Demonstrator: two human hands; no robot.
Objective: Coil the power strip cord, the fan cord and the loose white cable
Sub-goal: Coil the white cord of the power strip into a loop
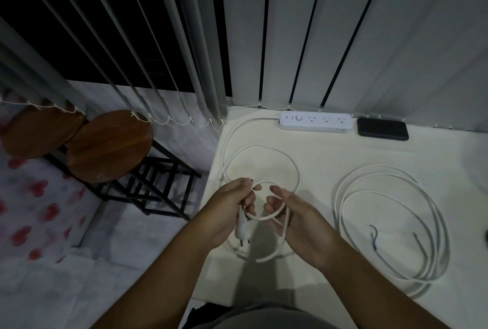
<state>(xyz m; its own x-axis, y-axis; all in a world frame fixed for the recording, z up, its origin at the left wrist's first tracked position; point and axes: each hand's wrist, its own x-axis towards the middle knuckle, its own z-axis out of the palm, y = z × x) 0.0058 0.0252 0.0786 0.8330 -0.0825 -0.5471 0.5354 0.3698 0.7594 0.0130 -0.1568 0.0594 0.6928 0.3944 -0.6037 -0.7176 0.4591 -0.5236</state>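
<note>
A white power strip [315, 122] lies at the back of the cream table [343, 159]. Its white cord [264, 147] runs left from it and loops over the table toward me. My left hand [232, 207] is closed around the cord near its two-pin plug [242, 231], which hangs below the fingers. My right hand [293, 215] has its fingers curled under a small loop of the same cord. To the right, the loose white cable [390, 223] lies in wide rings with bare wire ends inside them. No fan cord can be made out.
A black flat device [382, 128] lies right of the power strip. Vertical blinds [317, 38] hang behind the table. Two round wooden stools [109, 145] on black frames stand to the left, below the table edge, on a floor with a heart pattern.
</note>
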